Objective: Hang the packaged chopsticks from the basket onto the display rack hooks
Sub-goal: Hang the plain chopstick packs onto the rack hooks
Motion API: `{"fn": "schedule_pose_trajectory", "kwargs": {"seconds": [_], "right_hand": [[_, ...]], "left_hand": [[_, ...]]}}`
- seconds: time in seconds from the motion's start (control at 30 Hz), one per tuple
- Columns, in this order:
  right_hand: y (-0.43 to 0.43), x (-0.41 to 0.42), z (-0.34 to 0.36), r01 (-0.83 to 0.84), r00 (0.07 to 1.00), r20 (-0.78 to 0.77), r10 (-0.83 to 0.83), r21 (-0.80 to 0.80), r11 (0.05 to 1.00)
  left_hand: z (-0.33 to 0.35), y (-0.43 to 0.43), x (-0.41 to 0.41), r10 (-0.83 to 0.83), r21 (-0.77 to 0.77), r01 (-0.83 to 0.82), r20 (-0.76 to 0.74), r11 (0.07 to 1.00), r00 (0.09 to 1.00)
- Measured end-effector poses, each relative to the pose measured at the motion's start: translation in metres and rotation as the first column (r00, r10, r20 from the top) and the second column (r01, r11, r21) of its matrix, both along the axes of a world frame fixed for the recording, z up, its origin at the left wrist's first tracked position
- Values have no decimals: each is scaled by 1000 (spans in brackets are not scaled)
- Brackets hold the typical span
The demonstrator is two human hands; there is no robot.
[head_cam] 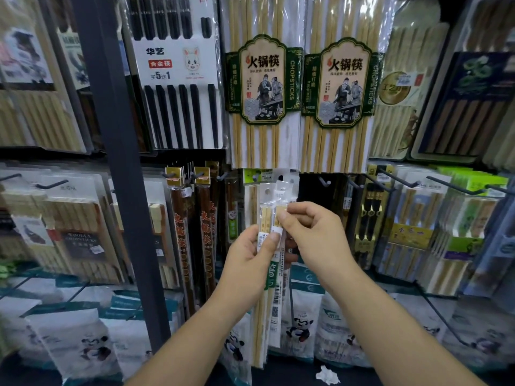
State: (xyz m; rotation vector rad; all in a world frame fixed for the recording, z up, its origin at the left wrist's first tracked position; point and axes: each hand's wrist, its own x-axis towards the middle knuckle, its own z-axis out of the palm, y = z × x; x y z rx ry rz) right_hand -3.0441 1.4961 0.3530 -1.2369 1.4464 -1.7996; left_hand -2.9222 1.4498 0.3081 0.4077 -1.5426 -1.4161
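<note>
I hold slim clear packs of pale wooden chopsticks (269,218) upright in front of the display rack, in the middle of the view. My left hand (248,254) grips them from the left, thumb across the front. My right hand (312,235) pinches the top of one pack (282,200) near its white header with a hang hole. Just right of the packs a bare dark hook (324,181) sticks out of the rack. The basket is not in view.
Packs of chopsticks fill the rack: black ones (178,79) upper left, two large green-labelled bamboo packs (264,84) above, brown ones (206,232) left of my hands. A dark upright post (117,135) stands at left. More hooks (390,179) jut out at right. Panda-printed bags (301,324) hang below.
</note>
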Motion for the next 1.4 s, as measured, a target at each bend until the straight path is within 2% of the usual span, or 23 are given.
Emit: {"fn": "schedule_pose_trajectory", "kwargs": {"seconds": [0.23, 0.47, 0.53, 0.6, 0.7, 1.23, 1.4], "right_hand": [[-5, -1, -2, 80, 997, -11, -81, -90, 993], [-10, 0, -1, 89, 993, -62, -100, -151, 985], [-11, -3, -1, 160, 982, -74, -173, -153, 975], [-12, -6, -1, 215, 969, -90, -230, -153, 965], [-14, -8, -1, 238, 960, -119, -253, -127, 963], [-21, -10, -2, 295, 947, -124, -295, -19, 955], [-26, -14, -6, 326, 924, -211, -319, 2, 945]], "left_hand": [[1, 1, -1, 117, -95, -115, 18, 989, 993], [-4, -1, 0, 206, -139, -200, 28, 970, 978], [-6, -4, 1, 211, -98, -207, 24, 973, 977], [-7, -6, 2, 189, 7, -189, -3, 982, 982], [-7, -9, 3, 189, 67, -188, -13, 980, 982], [-3, -6, 5, 177, 109, -172, -44, 979, 983], [-3, -7, 4, 178, 93, -175, -26, 980, 984]]}}
